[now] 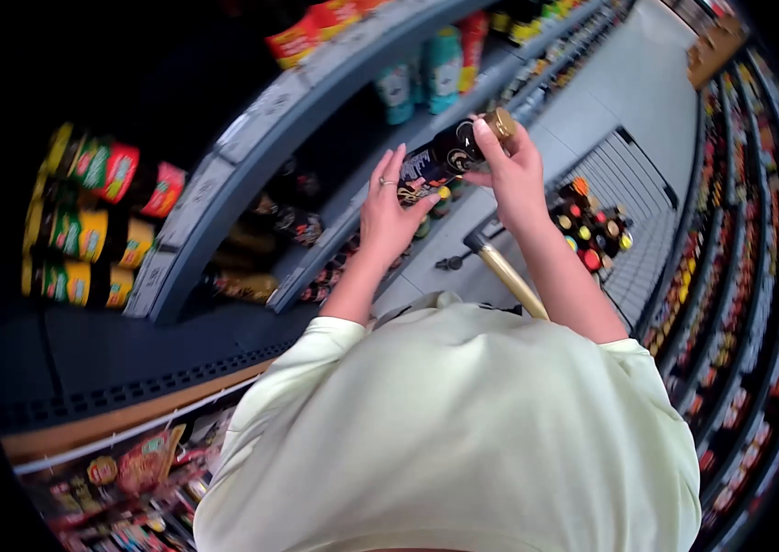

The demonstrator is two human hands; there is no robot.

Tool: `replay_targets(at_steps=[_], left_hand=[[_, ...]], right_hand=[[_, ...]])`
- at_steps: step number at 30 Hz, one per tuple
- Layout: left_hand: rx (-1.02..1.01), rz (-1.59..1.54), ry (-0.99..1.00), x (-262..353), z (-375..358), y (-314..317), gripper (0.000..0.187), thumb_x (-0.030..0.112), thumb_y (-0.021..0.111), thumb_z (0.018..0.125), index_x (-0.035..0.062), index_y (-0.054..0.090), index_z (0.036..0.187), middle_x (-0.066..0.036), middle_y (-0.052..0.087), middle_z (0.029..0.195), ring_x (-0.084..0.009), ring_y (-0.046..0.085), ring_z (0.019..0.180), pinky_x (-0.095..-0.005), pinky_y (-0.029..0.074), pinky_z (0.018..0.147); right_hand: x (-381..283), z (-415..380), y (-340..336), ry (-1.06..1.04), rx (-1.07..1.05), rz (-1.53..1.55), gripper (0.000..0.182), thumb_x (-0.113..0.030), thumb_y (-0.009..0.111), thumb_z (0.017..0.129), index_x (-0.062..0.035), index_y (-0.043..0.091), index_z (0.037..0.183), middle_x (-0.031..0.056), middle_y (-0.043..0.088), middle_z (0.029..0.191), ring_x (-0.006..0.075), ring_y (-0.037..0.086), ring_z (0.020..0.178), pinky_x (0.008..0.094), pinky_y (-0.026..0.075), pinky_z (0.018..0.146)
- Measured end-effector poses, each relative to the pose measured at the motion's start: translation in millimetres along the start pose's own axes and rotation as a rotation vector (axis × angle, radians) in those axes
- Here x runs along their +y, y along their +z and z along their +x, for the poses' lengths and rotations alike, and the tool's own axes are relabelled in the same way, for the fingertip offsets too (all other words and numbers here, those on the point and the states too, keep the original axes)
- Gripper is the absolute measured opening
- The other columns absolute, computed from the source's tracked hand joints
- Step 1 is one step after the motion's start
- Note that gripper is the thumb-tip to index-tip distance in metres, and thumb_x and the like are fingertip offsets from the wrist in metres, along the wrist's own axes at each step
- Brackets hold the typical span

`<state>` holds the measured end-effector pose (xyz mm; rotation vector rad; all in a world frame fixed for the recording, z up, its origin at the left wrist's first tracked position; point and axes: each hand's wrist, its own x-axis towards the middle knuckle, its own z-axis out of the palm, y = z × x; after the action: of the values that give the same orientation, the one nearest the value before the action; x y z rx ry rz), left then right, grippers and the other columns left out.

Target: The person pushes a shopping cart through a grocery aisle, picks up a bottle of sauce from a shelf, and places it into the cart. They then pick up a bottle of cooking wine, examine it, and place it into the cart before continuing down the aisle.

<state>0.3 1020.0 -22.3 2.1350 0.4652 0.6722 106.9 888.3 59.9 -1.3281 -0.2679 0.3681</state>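
A dark jar with a gold lid (449,152) is held tilted between my two hands, its lid end up and to the right. My right hand (511,177) grips it near the lid, with the thumb along the top. Around the lower, labelled end, my left hand (391,204) has its fingers and thumb on the jar; a ring shows on one finger. The label print is too small and blurred to read. Just below and right of my hands is a wire shopping cart (661,244) with a yellowish handle (511,278).
Several dark jars with coloured lids (592,230) lie in the cart. A curved grey shelf (256,161) on the left carries yellow-and-black jars (77,235), blue-green packs (443,74) and red-yellow bags (311,32). Stocked shelves (730,276) line the right, across the tiled aisle (633,69).
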Motion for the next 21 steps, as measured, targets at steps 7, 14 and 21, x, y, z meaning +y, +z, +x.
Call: replay_targets(at_steps=[7, 14, 21], left_hand=[[-0.358, -0.383, 0.113, 57.7, 27.7, 78.3, 0.075, 0.013, 0.087, 0.067, 0.0068, 0.052, 0.133, -0.013, 0.058, 0.121, -0.0244, 0.059, 0.109, -0.0355, 0.047, 0.097], [-0.674, -0.488, 0.266, 132.3, 31.6, 162.8, 0.077, 0.001, 0.083, 0.073, 0.0024, 0.045, 0.141, -0.008, 0.060, 0.125, -0.0136, 0.060, 0.108, -0.0292, 0.050, 0.094], [-0.900, -0.057, 0.567, 138.8, 19.5, 193.5, 0.059, 0.026, 0.074, 0.084, 0.0088, 0.053, 0.137, -0.016, 0.057, 0.130, -0.0329, 0.053, 0.123, -0.0403, 0.041, 0.104]], right_hand=[[-65.9, -31.0, -103.4, -0.094, 0.094, -0.303, 0.041, -0.031, 0.072, 0.090, -0.0038, 0.061, 0.117, 0.0022, 0.064, 0.105, 0.0106, 0.063, 0.092, 0.0254, 0.056, 0.070], [-118.8, -65.8, -194.5, -0.147, 0.311, -0.473, 0.040, -0.027, 0.075, 0.087, -0.0028, 0.061, 0.116, 0.0052, 0.067, 0.105, 0.0134, 0.067, 0.094, 0.0270, 0.060, 0.073], [-98.3, -84.3, -286.8, -0.055, 0.505, -0.636, 0.041, -0.029, 0.077, 0.084, 0.0023, 0.062, 0.106, 0.0073, 0.069, 0.092, 0.0110, 0.067, 0.081, 0.0248, 0.055, 0.061]])
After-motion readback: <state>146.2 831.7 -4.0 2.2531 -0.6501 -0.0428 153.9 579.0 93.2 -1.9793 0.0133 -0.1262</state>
